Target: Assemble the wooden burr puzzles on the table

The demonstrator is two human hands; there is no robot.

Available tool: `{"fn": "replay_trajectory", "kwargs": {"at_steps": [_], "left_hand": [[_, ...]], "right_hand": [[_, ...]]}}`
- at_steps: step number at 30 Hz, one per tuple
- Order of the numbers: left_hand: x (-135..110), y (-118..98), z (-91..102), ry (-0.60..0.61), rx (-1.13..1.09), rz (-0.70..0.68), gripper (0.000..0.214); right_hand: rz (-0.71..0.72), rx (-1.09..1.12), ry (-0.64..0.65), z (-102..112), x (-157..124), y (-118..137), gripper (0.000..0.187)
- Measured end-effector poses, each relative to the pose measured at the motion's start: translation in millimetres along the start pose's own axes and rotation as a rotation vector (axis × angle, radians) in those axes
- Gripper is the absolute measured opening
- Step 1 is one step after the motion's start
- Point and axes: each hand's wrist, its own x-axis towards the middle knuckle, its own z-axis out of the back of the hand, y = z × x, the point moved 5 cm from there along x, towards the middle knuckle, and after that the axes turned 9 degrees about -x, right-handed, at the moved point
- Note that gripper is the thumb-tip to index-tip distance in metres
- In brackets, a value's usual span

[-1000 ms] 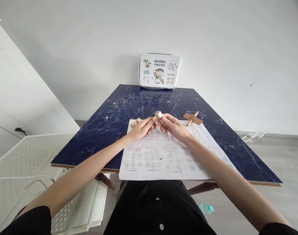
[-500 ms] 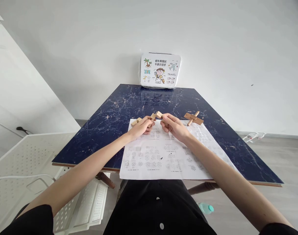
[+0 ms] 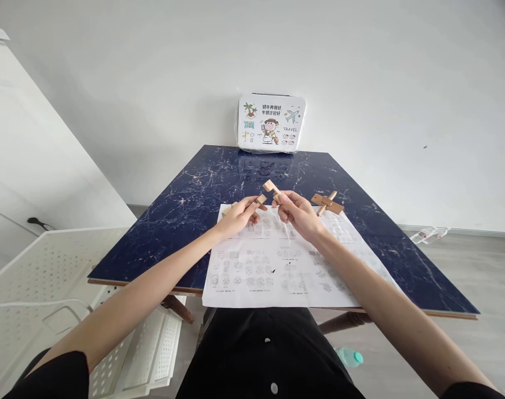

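Observation:
My left hand (image 3: 240,215) pinches a small light wooden puzzle piece (image 3: 261,198) by its lower end, above the far edge of the printed sheet (image 3: 252,288). To the right of it, my right hand (image 3: 296,210) grips a notched wooden puzzle stick (image 3: 269,186), its thicker end pointing up and left. The two pieces are close but apart. Partly hidden behind my left hand, another pale wooden piece (image 3: 226,211) lies near the sheet's corner. A brown wooden piece with a stick crossed through it (image 3: 328,203) rests right of my right hand.
The dark blue marbled table (image 3: 169,221) reaches to the wall. A white tin case with cartoon prints (image 3: 271,123) stands at its back edge. White perforated shelving (image 3: 70,249) is at the left. A bottle with a teal cap (image 3: 350,357) lies on the floor.
My right hand has tilted its stick upward, showing more of its length. The gap between the two held pieces has widened, and my left hand covers more of the piece behind it.

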Motion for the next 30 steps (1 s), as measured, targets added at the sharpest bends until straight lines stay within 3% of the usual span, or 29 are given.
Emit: {"fn": "replay_trajectory", "kwargs": {"at_steps": [4,10,20,27,30], "left_hand": [[-1,-9,-0.8,-0.020,-0.192,0.072,0.039],[-3,-14,-3.7,-0.010,-0.254,0.085,0.048],[-3,-13,-3.8,0.005,-0.256,0.121,0.060],[-1,-14,-4.7,0.024,-0.421,0.200,0.039],[-1,-9,-5.2,0.070,-0.399,0.279,0.058]], "right_hand": [[0.126,-0.214,-0.114,6,0,0,0.039],[0.190,-0.435,-0.133,5,-4,0,0.035],[0.135,-0.203,-0.287,20,1,3,0.041],[0.058,-0.098,-0.213,19,3,-6,0.041],[0.040,-0.100,-0.201,18,3,-7,0.043]]}}
